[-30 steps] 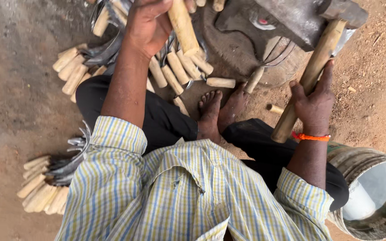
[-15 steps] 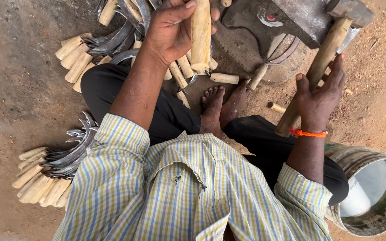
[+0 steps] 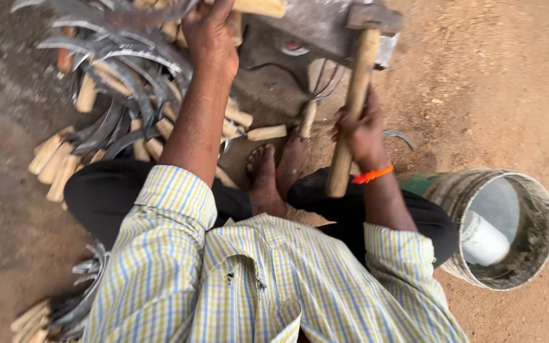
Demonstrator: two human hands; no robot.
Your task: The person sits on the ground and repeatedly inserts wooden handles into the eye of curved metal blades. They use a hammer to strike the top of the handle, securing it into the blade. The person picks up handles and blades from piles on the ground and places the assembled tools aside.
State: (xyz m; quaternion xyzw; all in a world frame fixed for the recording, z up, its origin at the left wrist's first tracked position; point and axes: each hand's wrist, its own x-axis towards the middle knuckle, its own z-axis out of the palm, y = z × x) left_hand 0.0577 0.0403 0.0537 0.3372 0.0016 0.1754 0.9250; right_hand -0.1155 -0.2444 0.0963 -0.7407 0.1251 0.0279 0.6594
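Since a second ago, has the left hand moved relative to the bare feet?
Yes. The left hand has reached farther forward, away from the bare feet, out over the sickle pile, gripping a wooden handle.

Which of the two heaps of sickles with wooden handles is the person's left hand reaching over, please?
The large heap at the top left, beyond the knee. The left hand is above it, while the smaller heap lies at the bottom left, beside the hip, far from either hand.
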